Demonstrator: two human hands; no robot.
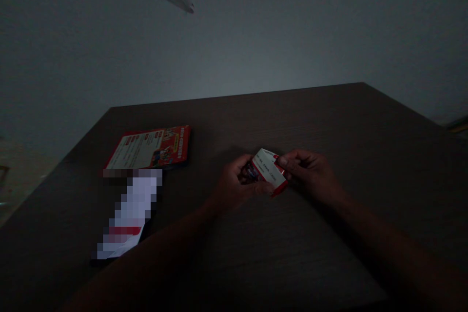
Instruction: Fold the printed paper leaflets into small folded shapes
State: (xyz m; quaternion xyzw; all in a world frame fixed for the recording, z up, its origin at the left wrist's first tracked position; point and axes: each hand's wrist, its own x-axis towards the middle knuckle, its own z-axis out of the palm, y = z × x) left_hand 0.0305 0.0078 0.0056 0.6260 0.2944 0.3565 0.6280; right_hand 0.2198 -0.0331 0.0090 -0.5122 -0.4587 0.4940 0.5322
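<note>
Both of my hands hold a small red and white folded paper (269, 168) just above the dark wooden table (329, 122), near its middle. My left hand (237, 184) grips the paper's left side, fingers curled around it. On the right side, my right hand (309, 173) pinches the paper's upper edge between thumb and fingers. The room is dim, so fine detail on the paper is hard to read.
A red and white printed leaflet (151, 147) lies flat at the table's left rear. In front of it lies a white paper with a red stripe (129, 214), partly blurred out. A pale wall rises behind the table.
</note>
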